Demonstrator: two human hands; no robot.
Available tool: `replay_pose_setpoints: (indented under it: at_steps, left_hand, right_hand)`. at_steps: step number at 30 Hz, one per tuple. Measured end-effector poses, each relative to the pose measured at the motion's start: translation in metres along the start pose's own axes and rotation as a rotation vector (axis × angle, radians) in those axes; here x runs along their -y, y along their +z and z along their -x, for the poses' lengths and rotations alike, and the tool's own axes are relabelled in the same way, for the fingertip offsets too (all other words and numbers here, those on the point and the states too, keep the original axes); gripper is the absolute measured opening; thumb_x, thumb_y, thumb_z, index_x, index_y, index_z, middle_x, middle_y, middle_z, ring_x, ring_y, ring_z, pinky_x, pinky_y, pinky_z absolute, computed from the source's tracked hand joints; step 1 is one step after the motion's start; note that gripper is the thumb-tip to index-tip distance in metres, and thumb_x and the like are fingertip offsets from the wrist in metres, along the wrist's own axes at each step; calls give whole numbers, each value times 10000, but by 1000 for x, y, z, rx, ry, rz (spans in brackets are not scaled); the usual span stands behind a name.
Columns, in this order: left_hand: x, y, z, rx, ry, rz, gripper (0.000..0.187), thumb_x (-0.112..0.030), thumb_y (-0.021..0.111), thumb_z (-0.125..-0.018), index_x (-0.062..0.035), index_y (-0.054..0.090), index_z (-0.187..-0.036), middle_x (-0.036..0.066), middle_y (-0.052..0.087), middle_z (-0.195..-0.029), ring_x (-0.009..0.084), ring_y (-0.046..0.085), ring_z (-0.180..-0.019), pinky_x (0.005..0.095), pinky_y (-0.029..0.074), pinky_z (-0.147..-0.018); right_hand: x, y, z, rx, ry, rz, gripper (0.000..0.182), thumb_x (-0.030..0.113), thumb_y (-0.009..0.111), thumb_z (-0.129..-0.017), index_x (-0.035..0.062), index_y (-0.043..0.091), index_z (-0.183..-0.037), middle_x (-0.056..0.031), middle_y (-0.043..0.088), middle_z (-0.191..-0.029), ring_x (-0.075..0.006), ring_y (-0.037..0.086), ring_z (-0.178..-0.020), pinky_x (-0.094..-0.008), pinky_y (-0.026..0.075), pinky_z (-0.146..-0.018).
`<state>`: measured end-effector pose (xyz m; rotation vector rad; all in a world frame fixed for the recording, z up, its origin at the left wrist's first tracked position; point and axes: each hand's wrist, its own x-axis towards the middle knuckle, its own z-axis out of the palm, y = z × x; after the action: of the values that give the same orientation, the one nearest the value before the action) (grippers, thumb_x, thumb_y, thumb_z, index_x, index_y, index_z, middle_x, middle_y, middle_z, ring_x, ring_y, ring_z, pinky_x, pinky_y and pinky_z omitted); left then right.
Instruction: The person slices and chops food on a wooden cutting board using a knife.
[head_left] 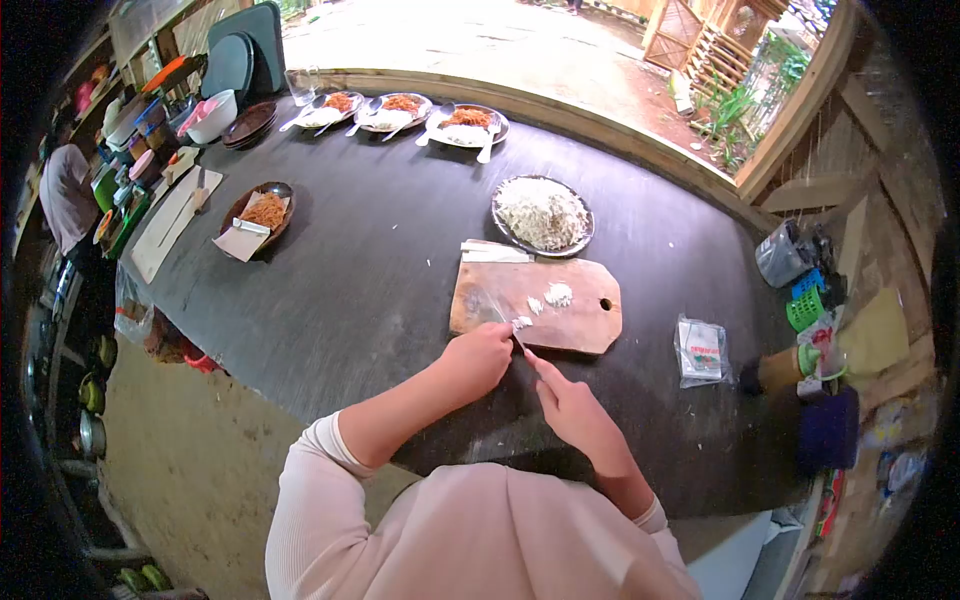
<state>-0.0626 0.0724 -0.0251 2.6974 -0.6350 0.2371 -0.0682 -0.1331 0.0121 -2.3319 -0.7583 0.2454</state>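
A wooden cutting board (585, 322) lies on the dark table, small white chopped pieces (558, 294) on its surface. My right hand (572, 402) is closed around a knife (519, 341) at the board's near edge. Beside the blade, my left hand (482, 355) rests at the board's near left edge with its fingers pressed together; whatever it may hold is hidden. Small white bits (521, 322) lie just past its fingertips. Behind the board, a plate (497, 228) bears a heap of white shredded food (543, 212). White strips (495, 253) lie along the board's far left edge.
Plates of food (466, 125) line the table's far edge. A brown bowl (280, 222) with orange food sits at the left, near a long pale board (165, 235). A plastic packet (702, 351) lies at the right. A person (66, 195) is at the far left.
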Motion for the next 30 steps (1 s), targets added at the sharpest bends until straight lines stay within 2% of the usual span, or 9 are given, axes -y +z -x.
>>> replay_pose_setpoints:
  at_steps: [3, 8, 12, 15, 17, 18, 21, 27, 30]
  left_hand:
    - [1, 1, 1, 51, 3, -16, 173, -151, 581, -857, 9, 642, -837, 129, 599, -977, 294, 578, -970, 373, 492, -885]
    - [3, 2, -1, 76, 88, -138, 170, -148, 580, -850, 10, 640, -829, 128, 598, -970, 286, 573, -979, 371, 490, -881]
    - [9, 10, 0, 88, 100, -84, 167, -145, 578, -850, 7, 644, -835, 128, 600, -967, 286, 571, -980, 368, 488, -880]
    - [4, 3, -1, 78, 102, -127, 158, -145, 582, -853, -1, 645, -841, 133, 597, -967, 286, 569, -980, 364, 486, -881]
    - [4, 2, -2, 177, 170, -254, 152, -145, 586, -860, -2, 634, -838, 143, 591, -982, 288, 571, -973, 368, 485, -883]
    - [2, 1, -1, 180, 176, -257, 152, -145, 586, -860, -2, 634, -838, 143, 591, -982, 288, 571, -973, 368, 485, -883]
    - [-2, -1, 1, 47, -5, -7, 145, -146, 598, -849, -11, 636, -812, 130, 602, -943, 277, 561, -993, 360, 478, -891]
    - [7, 13, 0, 32, 79, -71, 156, -150, 599, -845, -6, 641, -801, 121, 605, -911, 273, 557, -1001, 355, 475, -892]
    - [0, -3, 1, 118, 137, -224, 164, -159, 605, -839, -6, 643, -793, 121, 608, -899, 270, 553, -1011, 350, 473, -894]
  right_hand:
    - [8, -8, 4, 94, 66, 2, 500, 116, 497, -954, 221, 402, -1433, -287, 603, -712, -456, 622, -671, -561, 496, -616]
    - [-10, 13, -7, -27, -20, -39, 483, 148, 476, -971, 250, 396, -1436, -283, 617, -737, -466, 625, -702, -565, 505, -649]
    - [10, -7, 2, 101, 86, 3, 475, 155, 466, -976, 247, 392, -1436, -287, 620, -756, -468, 627, -713, -566, 506, -648]
    - [3, 0, -1, 68, 74, -4, 470, 161, 463, -981, 243, 391, -1438, -291, 619, -761, -468, 626, -711, -568, 500, -638]
    - [2, 5, -5, 31, 79, -22, 459, 163, 463, -984, 225, 397, -1434, -292, 617, -755, -465, 626, -699, -570, 495, -625]
    - [5, 3, -1, 25, 82, -26, 459, 163, 463, -984, 225, 397, -1434, -292, 617, -755, -465, 626, -699, -570, 495, -625]
    - [11, -6, 3, 74, 71, -5, 454, 149, 471, -977, 202, 410, -1423, -292, 611, -736, -464, 623, -679, -564, 492, -600]
    - [-1, 6, -1, -19, 2, 17, 457, 165, 475, -980, 221, 408, -1428, -293, 609, -735, -461, 625, -674, -560, 489, -605]
    - [10, -8, 4, 100, 89, 22, 478, 163, 473, -977, 235, 386, -1441, -287, 613, -734, -458, 627, -672, -561, 496, -622]
